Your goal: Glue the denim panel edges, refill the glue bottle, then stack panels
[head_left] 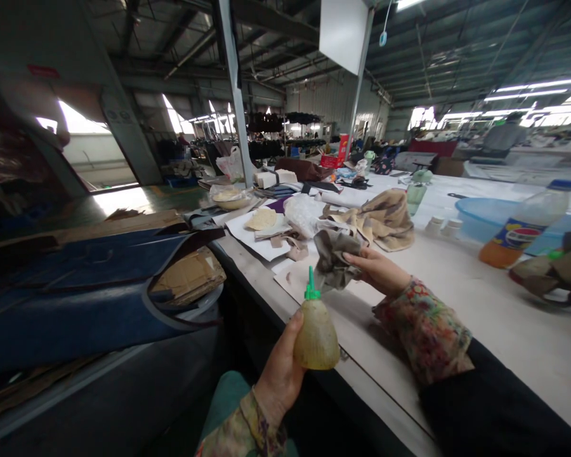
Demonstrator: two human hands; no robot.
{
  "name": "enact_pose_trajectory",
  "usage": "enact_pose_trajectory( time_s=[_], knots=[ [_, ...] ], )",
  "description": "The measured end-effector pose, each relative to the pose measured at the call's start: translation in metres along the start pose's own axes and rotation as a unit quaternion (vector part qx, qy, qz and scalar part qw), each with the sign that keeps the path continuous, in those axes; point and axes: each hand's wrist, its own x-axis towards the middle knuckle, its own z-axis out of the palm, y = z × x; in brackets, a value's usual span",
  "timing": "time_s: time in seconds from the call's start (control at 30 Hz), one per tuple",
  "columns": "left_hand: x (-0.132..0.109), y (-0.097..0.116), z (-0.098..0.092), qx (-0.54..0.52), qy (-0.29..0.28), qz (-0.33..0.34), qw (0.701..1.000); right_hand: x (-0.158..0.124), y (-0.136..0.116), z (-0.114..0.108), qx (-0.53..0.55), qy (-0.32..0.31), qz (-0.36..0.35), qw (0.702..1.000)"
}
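A long factory hall stretches back under a dark metal roof with strip lights, and a pale worktable (480,304) runs along its right side.

At the table's near edge, the person's left hand (278,374) is wrapped around a small yellowish squeeze bottle (316,336) with a green pointed nozzle, held upright just off the table's edge, nozzle up. Just beyond it, the right hand (375,270) is closed on a crumpled grey-brown piece of material (333,257), pinching it between thumb and fingers a little above the tabletop. The nozzle tip sits close below that piece without clearly touching it. Both wrists wear flowered sleeves, the right one with a dark oversleeve behind it.

Behind the held piece lies a heap of tan cut pieces (385,219), and to its left a clear plastic bag (302,212) and a round pale disc (261,219) on white sheets. Farther right stand a soft-drink bottle (523,231) with orange liquid, tilted, and a light blue basin (495,216) just behind it. At the far right edge another person's hand (552,273) holds dark material. Left of the table, blue sheeting (76,298) and cardboard (185,276) lie stacked low.
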Motion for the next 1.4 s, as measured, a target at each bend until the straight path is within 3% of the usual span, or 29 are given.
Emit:
enact_pose_trajectory(
  time_s=[0.07,0.1,0.17,0.23,0.3,0.37,0.43,0.5,0.6,0.7,0.87,0.97,1.03,1.1,1.17,1.2,1.23,1.3,1.4],
  knots=[
    [-0.001,-0.001,-0.002,0.014,-0.005,0.005,1.000,0.003,0.012,-0.010,-0.166,0.044,0.061,0.983],
    [-0.001,-0.002,-0.003,0.024,-0.008,0.011,1.000,0.005,0.016,-0.013,-0.257,0.093,0.068,0.960],
    [-0.002,-0.002,-0.005,0.053,-0.025,0.034,0.998,0.007,0.015,-0.014,-0.386,0.196,0.014,0.901],
    [-0.003,0.000,-0.006,0.090,-0.050,0.062,0.993,0.005,0.001,-0.005,-0.420,0.226,-0.074,0.876],
    [-0.002,0.003,-0.007,0.128,-0.065,0.086,0.986,-0.001,-0.020,0.013,-0.391,0.165,-0.108,0.899],
    [0.000,0.008,-0.008,0.173,-0.056,0.110,0.977,-0.011,-0.039,0.037,-0.322,0.045,-0.093,0.941],
    [0.003,0.013,-0.010,0.242,-0.032,0.138,0.960,-0.021,-0.051,0.060,-0.299,-0.041,-0.099,0.948],
    [0.006,0.018,-0.012,0.331,0.003,0.163,0.929,-0.028,-0.054,0.079,-0.320,-0.061,-0.119,0.938],
    [0.008,0.023,-0.012,0.420,0.055,0.181,0.888,-0.032,-0.052,0.094,-0.351,-0.043,-0.140,0.925],
    [0.005,0.026,-0.009,0.406,0.035,0.172,0.897,-0.031,-0.050,0.097,-0.347,-0.048,-0.164,0.922],
    [-0.011,0.027,-0.008,0.234,-0.050,0.102,0.966,-0.029,-0.049,0.088,-0.238,-0.123,-0.225,0.937],
    [-0.018,0.021,-0.008,0.093,-0.184,0.007,0.978,-0.031,-0.051,0.083,-0.072,-0.233,-0.155,0.957],
    [-0.022,0.013,-0.003,0.007,-0.325,-0.025,0.945,-0.036,-0.056,0.082,0.022,-0.301,-0.115,0.946],
    [-0.024,0.004,0.006,-0.075,-0.456,-0.027,0.886,-0.042,-0.062,0.083,0.092,-0.360,-0.120,0.921],
    [-0.027,-0.003,0.016,-0.129,-0.539,-0.027,0.832,-0.046,-0.067,0.084,0.140,-0.416,-0.144,0.887],
    [-0.027,-0.004,0.019,-0.141,-0.556,-0.029,0.819,-0.047,-0.069,0.084,0.145,-0.433,-0.161,0.875],
    [-0.027,-0.003,0.021,-0.141,-0.552,-0.033,0.821,-0.046,-0.069,0.083,0.132,-0.431,-0.180,0.874],
    [-0.022,0.004,0.021,-0.104,-0.492,-0.039,0.864,-0.041,-0.069,0.076,0.072,-0.355,-0.206,0.909],
    [-0.004,0.017,0.019,0.047,-0.321,-0.019,0.946,-0.023,-0.069,0.048,-0.040,-0.134,-0.210,0.968]
  ],
)
